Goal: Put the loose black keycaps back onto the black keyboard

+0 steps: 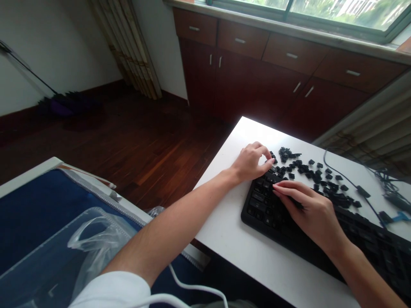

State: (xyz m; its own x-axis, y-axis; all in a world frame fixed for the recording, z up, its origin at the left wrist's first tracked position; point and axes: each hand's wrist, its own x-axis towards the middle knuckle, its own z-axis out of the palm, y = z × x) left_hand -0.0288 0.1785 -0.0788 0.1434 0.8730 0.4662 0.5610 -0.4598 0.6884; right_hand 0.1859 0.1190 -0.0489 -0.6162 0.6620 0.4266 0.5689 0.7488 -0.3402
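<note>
A black keyboard point(266, 211) lies slantwise on a white table point(237, 239). Several loose black keycaps point(321, 175) are scattered on the table just behind it. My left hand point(250, 162) hovers at the keyboard's far left corner, fingers curled in a pinch at the edge of the keycap pile; what it pinches is too small to make out. My right hand point(308, 209) rests flat on the keyboard's left part, fingers stretched out and pressed against the keys.
Black cables and a small plug point(362, 191) run across the table's right side. Dark wooden cabinets point(257, 72) stand under the window. A blue surface with a clear plastic bag point(93, 239) lies at lower left, and a white cable point(192, 291) crosses below.
</note>
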